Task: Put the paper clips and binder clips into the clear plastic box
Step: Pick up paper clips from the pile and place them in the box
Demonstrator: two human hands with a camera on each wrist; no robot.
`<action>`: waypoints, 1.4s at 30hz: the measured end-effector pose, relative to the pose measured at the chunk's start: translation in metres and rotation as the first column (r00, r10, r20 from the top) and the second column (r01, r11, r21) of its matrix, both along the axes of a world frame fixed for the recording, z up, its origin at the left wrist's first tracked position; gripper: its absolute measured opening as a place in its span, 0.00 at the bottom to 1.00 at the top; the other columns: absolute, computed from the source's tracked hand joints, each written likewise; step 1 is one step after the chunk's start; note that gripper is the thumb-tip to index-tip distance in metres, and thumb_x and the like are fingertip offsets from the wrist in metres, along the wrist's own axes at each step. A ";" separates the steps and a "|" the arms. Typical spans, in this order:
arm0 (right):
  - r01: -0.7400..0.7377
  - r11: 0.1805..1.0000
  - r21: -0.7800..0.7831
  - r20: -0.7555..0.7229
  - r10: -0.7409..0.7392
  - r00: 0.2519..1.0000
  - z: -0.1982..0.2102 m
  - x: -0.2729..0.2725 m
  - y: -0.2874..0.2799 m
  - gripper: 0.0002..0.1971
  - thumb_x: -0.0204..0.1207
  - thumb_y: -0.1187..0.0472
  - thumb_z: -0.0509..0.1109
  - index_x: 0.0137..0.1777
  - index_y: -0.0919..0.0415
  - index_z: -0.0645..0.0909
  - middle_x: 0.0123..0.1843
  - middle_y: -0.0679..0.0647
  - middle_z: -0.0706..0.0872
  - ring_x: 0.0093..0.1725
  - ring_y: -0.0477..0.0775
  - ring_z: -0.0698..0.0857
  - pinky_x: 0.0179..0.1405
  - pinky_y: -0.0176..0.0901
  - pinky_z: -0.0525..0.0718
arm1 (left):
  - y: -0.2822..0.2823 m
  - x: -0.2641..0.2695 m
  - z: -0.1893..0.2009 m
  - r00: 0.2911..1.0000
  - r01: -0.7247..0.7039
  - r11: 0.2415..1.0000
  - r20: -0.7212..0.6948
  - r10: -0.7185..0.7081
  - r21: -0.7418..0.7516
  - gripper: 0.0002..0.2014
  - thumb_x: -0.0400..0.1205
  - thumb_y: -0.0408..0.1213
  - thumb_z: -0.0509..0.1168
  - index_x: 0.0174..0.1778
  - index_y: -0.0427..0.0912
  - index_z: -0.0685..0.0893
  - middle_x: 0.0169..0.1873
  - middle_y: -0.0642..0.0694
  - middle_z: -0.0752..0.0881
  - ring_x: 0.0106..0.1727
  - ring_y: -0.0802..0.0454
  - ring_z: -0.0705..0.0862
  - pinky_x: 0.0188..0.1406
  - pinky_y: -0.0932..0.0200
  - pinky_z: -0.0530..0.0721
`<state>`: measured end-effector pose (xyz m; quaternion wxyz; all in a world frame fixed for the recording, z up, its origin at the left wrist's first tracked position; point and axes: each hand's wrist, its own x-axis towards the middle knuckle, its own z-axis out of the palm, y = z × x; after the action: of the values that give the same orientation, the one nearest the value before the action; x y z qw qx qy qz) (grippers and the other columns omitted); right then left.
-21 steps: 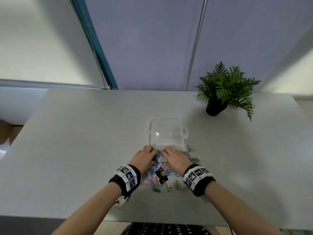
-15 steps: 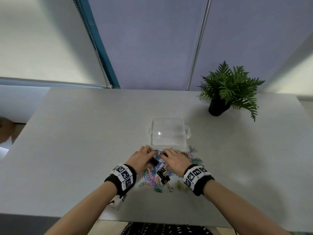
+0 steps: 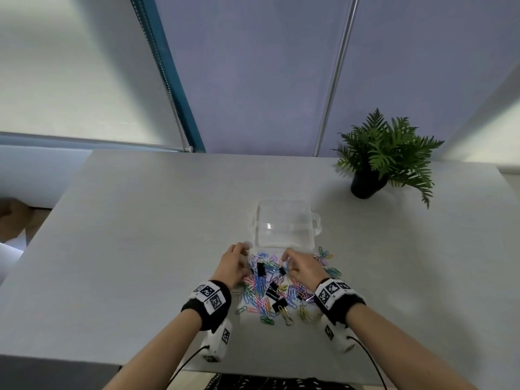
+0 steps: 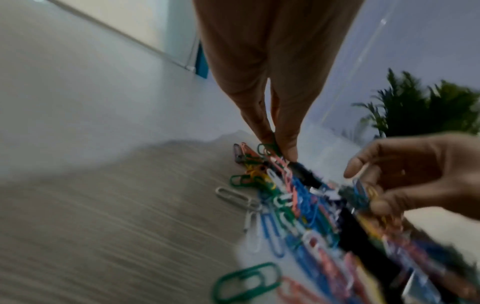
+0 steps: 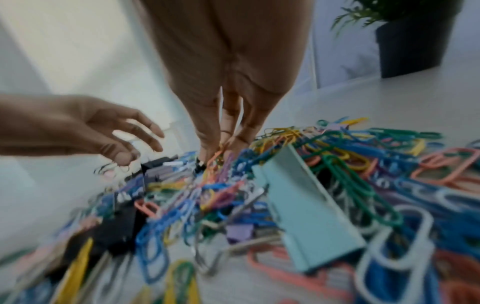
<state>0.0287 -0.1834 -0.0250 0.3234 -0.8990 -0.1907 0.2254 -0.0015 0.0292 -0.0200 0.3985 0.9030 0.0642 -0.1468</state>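
Head view is showing both hands working at the far edge of a heap of coloured paper clips (image 3: 264, 288) and black binder clips (image 3: 261, 269), with the clear plastic box (image 3: 284, 225) standing just beyond the fingertips and looking empty. The left hand (image 3: 233, 266) is reaching down with its fingers (image 4: 283, 142) close together and pressing into the clips at the heap's left edge; whether anything is actually pinched there is not clear through the blur. The right hand (image 3: 302, 267) is curling its fingers (image 5: 221, 144) round a small bunch of paper clips, an orange one showing between the tips. A pale green binder clip (image 5: 306, 207) is lying tilted among the clips just behind the right hand.

By all appearances the gathering step is in hand, with none of the clips yet inside the box. The next move is probably calling for each hand to close on a bunch, lift clear of the tangle, and carry it a short way forward over the near wall of the box before letting go. Linked clips may be dragging others along.

Beyond the box the table (image 3: 140, 249) is offering open room, as it is to the left of the left hand. A potted fern (image 3: 385, 153) is standing well apart, ahead and to the right of the right hand, and the table's near edge is lying behind both wrists.
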 end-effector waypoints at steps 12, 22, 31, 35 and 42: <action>0.340 0.894 0.293 -0.355 -0.229 0.906 0.016 0.007 -0.016 0.13 0.65 0.73 0.75 0.45 0.56 0.81 0.46 0.64 0.88 0.46 0.55 0.88 0.45 0.41 0.87 | 0.013 -0.012 0.015 0.940 -0.333 0.784 -0.253 0.230 -0.524 0.09 0.74 0.23 0.70 0.48 0.34 0.88 0.42 0.45 0.89 0.43 0.54 0.87 0.39 0.75 0.83; 0.599 0.626 0.500 -0.545 -0.310 0.779 0.040 0.044 -0.004 0.11 0.69 0.82 0.66 0.48 0.71 0.79 0.38 0.60 0.86 0.38 0.55 0.86 0.34 0.32 0.85 | -0.025 0.059 0.047 0.943 -0.320 0.785 -0.096 0.319 -0.530 0.09 0.74 0.20 0.67 0.50 0.23 0.85 0.30 0.51 0.89 0.29 0.68 0.86 0.37 0.77 0.83; 0.257 0.959 0.116 -0.145 -0.239 0.960 0.039 0.070 0.020 0.11 0.75 0.75 0.60 0.51 0.68 0.83 0.49 0.58 0.86 0.49 0.53 0.83 0.54 0.40 0.81 | -0.028 0.075 0.044 0.999 0.042 0.995 -0.002 -0.042 -0.090 0.15 0.81 0.21 0.55 0.53 0.33 0.86 0.50 0.39 0.89 0.51 0.49 0.86 0.56 0.67 0.78; 0.064 0.983 0.170 0.056 -0.075 0.996 0.059 0.041 0.024 0.08 0.78 0.72 0.61 0.50 0.68 0.83 0.51 0.60 0.88 0.52 0.54 0.86 0.55 0.34 0.80 | 0.011 0.033 0.047 0.997 -0.056 0.993 0.040 0.061 -0.103 0.13 0.83 0.24 0.55 0.54 0.36 0.84 0.50 0.42 0.89 0.46 0.54 0.85 0.59 0.58 0.84; -0.478 0.828 -0.293 0.193 0.541 0.819 0.033 -0.006 0.071 0.17 0.76 0.68 0.64 0.64 0.64 0.74 0.64 0.59 0.78 0.65 0.59 0.74 0.64 0.56 0.77 | -0.001 -0.042 0.007 0.987 0.128 0.926 -0.140 -0.082 0.354 0.35 0.75 0.42 0.69 0.75 0.40 0.60 0.68 0.43 0.67 0.69 0.46 0.70 0.67 0.55 0.76</action>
<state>0.0223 -0.1128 0.0085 0.1149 -0.8677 -0.4399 0.2009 -0.0437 0.0287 -0.0129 0.2122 0.9524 0.0660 -0.2087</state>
